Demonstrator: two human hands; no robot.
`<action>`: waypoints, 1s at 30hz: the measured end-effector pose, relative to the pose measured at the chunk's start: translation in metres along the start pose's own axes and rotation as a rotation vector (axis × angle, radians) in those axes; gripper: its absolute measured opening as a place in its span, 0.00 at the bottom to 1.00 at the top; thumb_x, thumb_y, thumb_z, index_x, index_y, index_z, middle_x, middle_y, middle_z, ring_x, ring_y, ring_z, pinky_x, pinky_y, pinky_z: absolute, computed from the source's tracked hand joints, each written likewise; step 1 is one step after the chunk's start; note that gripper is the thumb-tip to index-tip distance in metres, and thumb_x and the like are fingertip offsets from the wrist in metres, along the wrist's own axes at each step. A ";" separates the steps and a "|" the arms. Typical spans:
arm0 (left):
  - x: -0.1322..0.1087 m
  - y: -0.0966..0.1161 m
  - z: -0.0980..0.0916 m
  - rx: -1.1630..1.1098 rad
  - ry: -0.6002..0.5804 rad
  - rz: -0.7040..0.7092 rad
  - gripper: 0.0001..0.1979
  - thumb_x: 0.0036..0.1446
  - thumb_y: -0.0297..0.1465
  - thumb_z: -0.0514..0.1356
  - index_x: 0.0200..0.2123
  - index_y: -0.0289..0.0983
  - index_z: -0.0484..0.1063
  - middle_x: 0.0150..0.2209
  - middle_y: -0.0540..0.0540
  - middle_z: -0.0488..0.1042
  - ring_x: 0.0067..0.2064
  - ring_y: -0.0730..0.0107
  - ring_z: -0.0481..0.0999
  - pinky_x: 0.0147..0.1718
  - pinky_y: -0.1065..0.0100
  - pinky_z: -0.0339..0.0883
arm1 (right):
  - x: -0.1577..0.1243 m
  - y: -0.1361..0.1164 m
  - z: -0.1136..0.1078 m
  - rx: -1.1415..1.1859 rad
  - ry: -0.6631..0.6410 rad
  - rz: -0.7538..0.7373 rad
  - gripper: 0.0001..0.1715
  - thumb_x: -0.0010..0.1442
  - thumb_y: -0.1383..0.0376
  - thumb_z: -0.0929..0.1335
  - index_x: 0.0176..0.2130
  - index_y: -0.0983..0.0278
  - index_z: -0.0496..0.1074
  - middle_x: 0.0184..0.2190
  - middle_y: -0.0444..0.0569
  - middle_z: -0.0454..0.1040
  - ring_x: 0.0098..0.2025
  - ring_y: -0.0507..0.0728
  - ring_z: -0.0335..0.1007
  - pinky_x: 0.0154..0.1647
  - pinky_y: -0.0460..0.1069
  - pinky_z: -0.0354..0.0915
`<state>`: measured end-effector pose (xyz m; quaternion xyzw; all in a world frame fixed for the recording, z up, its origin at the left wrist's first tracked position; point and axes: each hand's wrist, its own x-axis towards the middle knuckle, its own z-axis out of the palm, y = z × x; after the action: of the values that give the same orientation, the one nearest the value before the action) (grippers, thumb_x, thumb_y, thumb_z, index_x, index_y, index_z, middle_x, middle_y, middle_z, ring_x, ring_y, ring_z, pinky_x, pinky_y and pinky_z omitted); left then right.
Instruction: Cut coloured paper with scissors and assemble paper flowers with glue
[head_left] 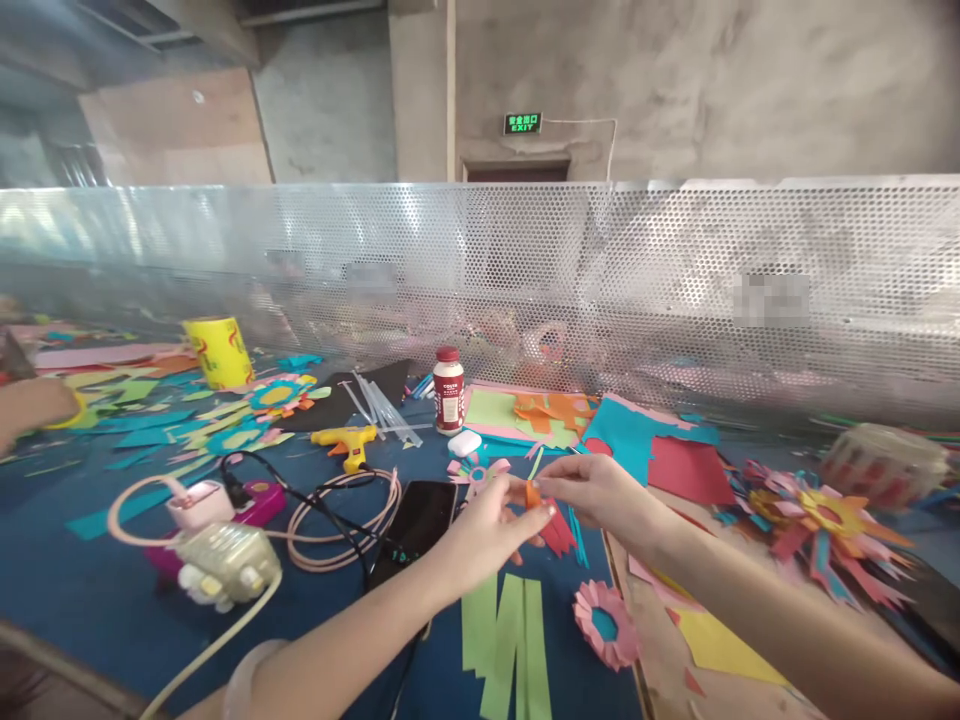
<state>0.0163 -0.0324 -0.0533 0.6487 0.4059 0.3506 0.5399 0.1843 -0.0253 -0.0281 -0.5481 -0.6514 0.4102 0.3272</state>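
Note:
My left hand [491, 525] is closed, its thumb and fingers around a small curled orange paper strip [532, 494]. My right hand [589, 488] pinches at the same strip from the other side, fingertips together. Just below the fingers shows a red fringed paper piece [556, 535]; whether a hand also holds it, I cannot tell. Behind my hands lies a pink paper flower [478, 474], partly covered. Green paper strips [517, 640] lie in front of my left hand, and a pink pleated paper ring with a blue centre [606, 625] rests below my right wrist.
A yellow glue gun [346, 443], a phone [416, 525], coiled cables [345, 520] and a power strip with plugs [259, 502] lie left. A drink bottle [449, 390] stands behind. Paper flowers [825, 515] sit right. A perforated metal panel [525, 270] closes the back. Another person's hand [34, 410] shows far left.

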 end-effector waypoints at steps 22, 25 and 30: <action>-0.004 0.024 -0.025 0.157 0.339 0.239 0.17 0.61 0.42 0.50 0.46 0.36 0.61 0.42 0.42 0.73 0.38 0.67 0.76 0.36 0.65 0.68 | -0.014 -0.012 -0.018 -0.238 0.034 -0.119 0.12 0.54 0.58 0.67 0.28 0.65 0.74 0.25 0.47 0.76 0.28 0.54 0.72 0.29 0.47 0.65; 0.000 0.020 -0.029 0.294 0.331 0.247 0.14 0.61 0.40 0.50 0.45 0.37 0.62 0.37 0.44 0.74 0.37 0.66 0.77 0.36 0.65 0.68 | -0.001 0.005 -0.019 -0.490 0.078 -0.165 0.14 0.58 0.61 0.64 0.31 0.67 0.75 0.24 0.48 0.76 0.28 0.54 0.72 0.28 0.47 0.66; 0.003 0.009 -0.028 0.691 0.323 0.249 0.13 0.60 0.38 0.51 0.44 0.38 0.66 0.32 0.47 0.76 0.33 0.64 0.76 0.31 0.67 0.65 | 0.019 0.021 -0.019 -0.760 0.175 -0.304 0.11 0.59 0.67 0.63 0.31 0.64 0.75 0.31 0.52 0.74 0.38 0.59 0.69 0.38 0.51 0.65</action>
<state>-0.0060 -0.0184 -0.0397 0.7729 0.4980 0.3535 0.1725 0.2068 -0.0015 -0.0387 -0.5603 -0.7996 0.0393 0.2126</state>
